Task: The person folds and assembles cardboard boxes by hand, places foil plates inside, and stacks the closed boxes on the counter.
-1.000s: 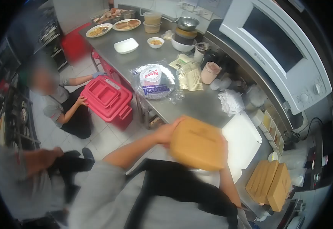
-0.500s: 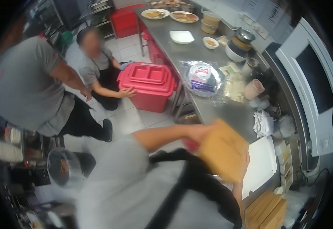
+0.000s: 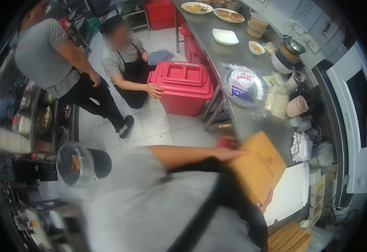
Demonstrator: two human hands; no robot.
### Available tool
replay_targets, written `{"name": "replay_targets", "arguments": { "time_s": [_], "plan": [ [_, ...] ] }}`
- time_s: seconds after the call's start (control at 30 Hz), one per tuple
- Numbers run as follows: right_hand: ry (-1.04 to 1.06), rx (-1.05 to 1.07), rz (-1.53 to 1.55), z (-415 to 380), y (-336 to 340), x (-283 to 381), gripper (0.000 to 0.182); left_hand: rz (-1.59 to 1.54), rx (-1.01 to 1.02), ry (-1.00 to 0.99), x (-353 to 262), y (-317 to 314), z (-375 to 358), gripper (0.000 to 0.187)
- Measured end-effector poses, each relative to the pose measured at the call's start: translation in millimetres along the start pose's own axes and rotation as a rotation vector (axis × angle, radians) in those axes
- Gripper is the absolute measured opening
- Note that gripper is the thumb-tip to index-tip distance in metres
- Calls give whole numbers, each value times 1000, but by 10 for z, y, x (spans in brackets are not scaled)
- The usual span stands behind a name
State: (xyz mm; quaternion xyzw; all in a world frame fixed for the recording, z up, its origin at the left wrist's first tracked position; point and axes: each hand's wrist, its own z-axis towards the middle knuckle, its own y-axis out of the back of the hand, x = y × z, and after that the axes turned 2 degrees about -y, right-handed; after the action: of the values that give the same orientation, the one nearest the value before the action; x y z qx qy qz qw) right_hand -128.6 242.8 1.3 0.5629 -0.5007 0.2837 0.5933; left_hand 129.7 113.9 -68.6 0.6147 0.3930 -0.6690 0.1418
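A closed orange-brown cardboard box (image 3: 261, 168) with printed lettering is held in front of me, tilted, over the near side of the counter. My left hand (image 3: 230, 154) is closed on its upper left edge, the fingertips partly out of sight. At the lower right edge my right hand (image 3: 267, 202) grips the same box, its palm side mostly hidden. Just right of the box lies an opened white-lined carton (image 3: 290, 191) on the counter. Several folded brown boxes (image 3: 289, 237) are stacked below it.
The steel counter (image 3: 250, 126) bears wrapped foil plates (image 3: 245, 86), wooden cutlery (image 3: 277, 103), bowls and plated food. A white appliance (image 3: 339, 88) stands at right. One person (image 3: 124, 63) kneels by a red lidded bin (image 3: 185, 88); another (image 3: 49, 54) stands at left near a lined bin (image 3: 75, 166).
My view has shifted, so the surroundings sit farther right. The box stays in both hands and appears sharper. The kneeling person's blue cloth has moved away from the red bin's lid.
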Motion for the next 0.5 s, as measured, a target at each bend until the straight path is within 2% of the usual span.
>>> {"name": "replay_targets", "arguments": {
  "time_s": [0.03,0.07,0.13,0.2,0.3,0.33,0.5],
  "plan": [
    [9,-12,-6,60,-5,-68,78,34,-37,9,-3,-3,29,100],
    [66,-28,-1,161,-10,-176,76,291,-29,-146,-15,31,34,100],
    [177,-60,9,390,0,-365,70,643,-60,-328,-67,88,80,100],
    [231,-59,-31,602,31,-385,65,834,-138,-387,-233,96,185,98],
    [230,-62,-11,736,-54,-262,61,863,-220,-409,-119,231,423,93],
    [251,-60,-14,794,-47,-277,61,847,-252,-444,-111,221,454,85],
    [229,-60,19,869,-6,-366,61,944,-380,-300,8,139,547,72]
  ]
}}
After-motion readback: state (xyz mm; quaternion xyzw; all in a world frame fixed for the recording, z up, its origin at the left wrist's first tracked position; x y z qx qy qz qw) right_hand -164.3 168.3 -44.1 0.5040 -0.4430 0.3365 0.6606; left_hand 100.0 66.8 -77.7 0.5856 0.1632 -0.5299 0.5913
